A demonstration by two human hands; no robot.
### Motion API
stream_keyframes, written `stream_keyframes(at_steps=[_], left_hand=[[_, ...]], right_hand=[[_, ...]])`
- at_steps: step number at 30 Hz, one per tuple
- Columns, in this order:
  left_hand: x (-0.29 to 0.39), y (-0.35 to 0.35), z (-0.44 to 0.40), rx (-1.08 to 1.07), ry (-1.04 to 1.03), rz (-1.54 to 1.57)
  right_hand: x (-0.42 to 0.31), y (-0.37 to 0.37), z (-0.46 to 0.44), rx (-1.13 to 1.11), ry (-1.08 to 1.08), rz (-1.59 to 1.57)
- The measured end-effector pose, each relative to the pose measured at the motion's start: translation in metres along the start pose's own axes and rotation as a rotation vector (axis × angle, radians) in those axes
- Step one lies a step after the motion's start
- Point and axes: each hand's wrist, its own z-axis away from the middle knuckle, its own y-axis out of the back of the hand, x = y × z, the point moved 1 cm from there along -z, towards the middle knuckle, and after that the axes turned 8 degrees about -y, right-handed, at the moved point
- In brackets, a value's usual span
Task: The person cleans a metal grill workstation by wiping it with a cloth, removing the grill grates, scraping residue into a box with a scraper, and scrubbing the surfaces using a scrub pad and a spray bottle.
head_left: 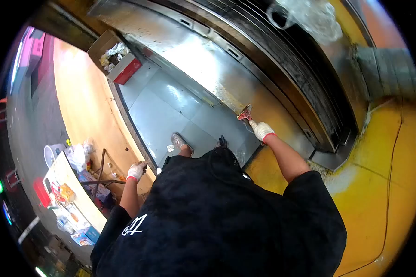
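Note:
My right hand (262, 130), in a white knit glove with a red cuff, is closed around the handle of a scraper (245, 113). The scraper's wide reddish head is at the greasy near edge of a stainless-steel surface (194, 55). On the left, my left hand (136, 171) wears a similar glove and is held low beside the wooden counter (85, 92). Its fingers look curled in around something dark and small that I cannot make out.
A box (127, 69) of crumpled waste stands at the far end of the grey tiled floor (162, 97). Dark slatted equipment (282, 60) and a clear plastic bag (309, 21) are at upper right. A cable (393, 161) crosses the yellow surface. Bags and packages crowd the left.

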Motion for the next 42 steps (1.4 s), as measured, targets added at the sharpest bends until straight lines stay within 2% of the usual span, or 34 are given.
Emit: stream_keyframes(at_steps=[2, 5, 7, 9, 11, 16, 19, 28, 30, 31, 34, 38, 41, 42], left_hand=[[-0.018, 0.024, -0.002, 0.04, 0.034, 0.062], [-0.045, 0.053, -0.005, 0.076, 0.064, 0.152], [-0.063, 0.067, -0.005, 0.069, 0.061, 0.217], [-0.063, 0.078, -0.002, 0.119, 0.069, 0.148], [-0.07, 0.089, -0.002, 0.107, 0.105, 0.255], [-0.087, 0.118, -0.016, 0.164, 0.095, 0.344], [-0.07, 0.133, -0.021, 0.178, 0.086, 0.294], [-0.014, 0.177, -0.064, 0.301, 0.067, 0.43], [0.02, 0.199, -0.062, 0.265, 0.084, 0.353], [0.034, 0.21, -0.066, 0.268, 0.084, 0.359], [0.025, 0.237, -0.093, 0.222, 0.152, 0.562], [0.056, 0.283, -0.101, 0.309, 0.165, 0.482], [0.069, 0.325, -0.117, 0.243, 0.223, 0.564], [0.063, 0.34, -0.129, 0.25, 0.178, 0.489]], right_hand=[[-0.041, 0.012, 0.007, -0.005, 0.009, 0.029], [-0.107, 0.026, 0.003, -0.111, -0.103, -0.041], [-0.131, 0.017, -0.024, 0.009, -0.006, 0.023], [-0.163, 0.021, -0.033, 0.058, 0.031, 0.053], [-0.198, 0.027, -0.037, 0.141, 0.074, 0.087], [-0.301, 0.05, -0.042, 0.11, 0.116, 0.097], [-0.357, 0.063, -0.057, 0.126, 0.167, 0.164], [-0.507, 0.096, -0.065, 0.097, 0.197, 0.3], [-0.54, 0.102, -0.072, 0.094, 0.185, 0.332], [-0.552, 0.103, -0.077, 0.093, 0.25, 0.299], [-0.593, 0.113, -0.083, 0.12, 0.206, 0.299], [-0.652, 0.129, -0.084, 0.072, 0.202, 0.281], [-0.695, 0.137, -0.093, 0.081, 0.253, 0.26], [-0.71, 0.141, -0.094, 0.08, 0.231, 0.292]])
